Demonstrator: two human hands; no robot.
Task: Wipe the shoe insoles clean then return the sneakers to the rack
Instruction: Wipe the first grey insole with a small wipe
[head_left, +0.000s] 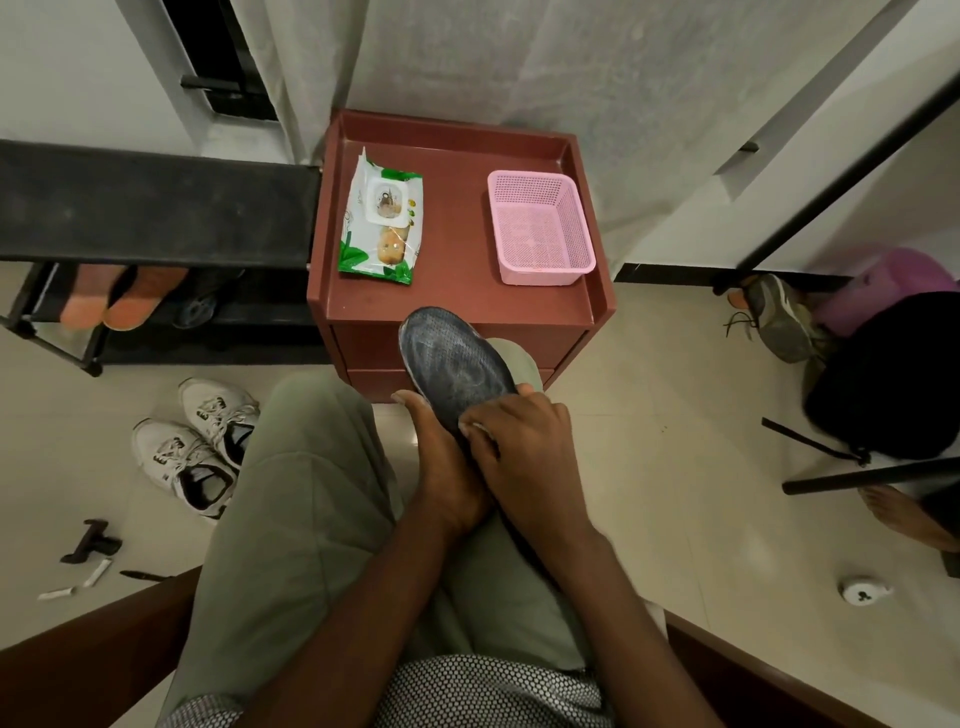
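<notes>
the person sits with both knees in view, and a dark insole (452, 364) lies over the right knee, its rounded toe end pointing away toward the red-brown cabinet (457, 306). the left hand (441, 467) cups the insole from beneath along its near left edge, thumb up against the rim and fingers curled under it, so it has a firm hold. the right hand (519, 441) lies on top of the insole's near half with its fingers bent down, and a small bit of white shows under the fingertips; it looks like a wipe pressed to the surface, though too little shows to be sure. pale smears mark the insole's far half.

on the cabinet top a green and white wet wipe pack (381, 218) lies flat on the left side, and a pink mesh basket (540, 228) stands on the right side, well apart from the pack.

the pair of white sneakers (197, 441) sits on the tiled floor to the left of the left knee, side by side with toes pointing away to the left, laces loose. beyond them a black shoe rack (156, 208) runs along the wall and touches the cabinet's left side; orange soled footwear (119, 301) rests on its lower shelf. a grey shoe (779, 322) lies on the floor far right
</notes>
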